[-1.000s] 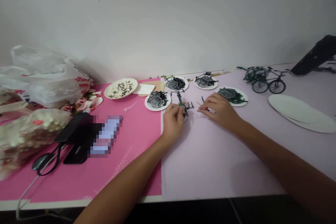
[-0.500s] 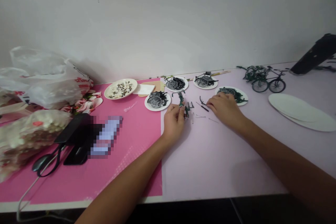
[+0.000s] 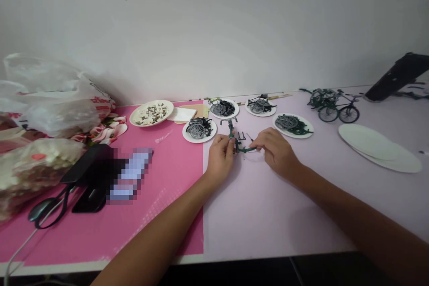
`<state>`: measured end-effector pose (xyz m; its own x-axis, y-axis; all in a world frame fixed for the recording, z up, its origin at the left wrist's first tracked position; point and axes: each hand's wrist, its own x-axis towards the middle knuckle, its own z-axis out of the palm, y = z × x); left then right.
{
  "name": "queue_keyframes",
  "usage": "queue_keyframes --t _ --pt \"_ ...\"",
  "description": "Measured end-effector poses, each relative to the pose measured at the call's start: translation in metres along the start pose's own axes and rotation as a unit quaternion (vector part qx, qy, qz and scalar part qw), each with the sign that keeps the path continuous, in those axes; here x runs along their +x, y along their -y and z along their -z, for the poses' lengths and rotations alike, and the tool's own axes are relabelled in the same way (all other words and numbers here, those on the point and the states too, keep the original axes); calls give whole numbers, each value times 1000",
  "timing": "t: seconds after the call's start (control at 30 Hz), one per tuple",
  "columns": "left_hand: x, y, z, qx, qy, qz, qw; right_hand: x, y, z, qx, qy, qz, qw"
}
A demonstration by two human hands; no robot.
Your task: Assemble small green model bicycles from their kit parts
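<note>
My left hand [image 3: 220, 155] pinches a small green toy bicycle frame [image 3: 234, 136] upright on the pale lilac mat. My right hand [image 3: 275, 149] is closed in a pinch on a thin green curved part [image 3: 247, 149] and holds it against the lower end of the frame. Several white plates with grey wheels and dark parts stand just behind: one [image 3: 199, 129] on the pink mat, two [image 3: 224, 108] [image 3: 260, 106] further back, one [image 3: 292, 124] to the right.
Finished toy bicycles [image 3: 330, 106] stand at the back right beside stacked white plates [image 3: 378, 152]. A bowl of small pieces [image 3: 151, 113], plastic bags [image 3: 50, 103], black scissors [image 3: 47, 208] and a dark phone [image 3: 90, 174] lie on the pink mat at left.
My right hand has moved left from the right-hand plate and now pinches a green curved part at the frame. My left hand stays on the frame.
</note>
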<state>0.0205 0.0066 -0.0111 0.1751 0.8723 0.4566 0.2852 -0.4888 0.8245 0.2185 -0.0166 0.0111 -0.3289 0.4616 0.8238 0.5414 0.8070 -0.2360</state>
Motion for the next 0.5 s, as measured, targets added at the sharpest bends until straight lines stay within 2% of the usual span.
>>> queue_keyframes --t 0.2,0.33,0.5 --pt "-2 -5 0 42 40 -31 998 3 -2 8 -31 4 21 999" --pt "-3 -4 -1 42 47 -27 998 3 -2 6 -50 50 36 997" --pt "-4 0 -3 29 44 -24 998 0 -5 1 -59 99 20 993"
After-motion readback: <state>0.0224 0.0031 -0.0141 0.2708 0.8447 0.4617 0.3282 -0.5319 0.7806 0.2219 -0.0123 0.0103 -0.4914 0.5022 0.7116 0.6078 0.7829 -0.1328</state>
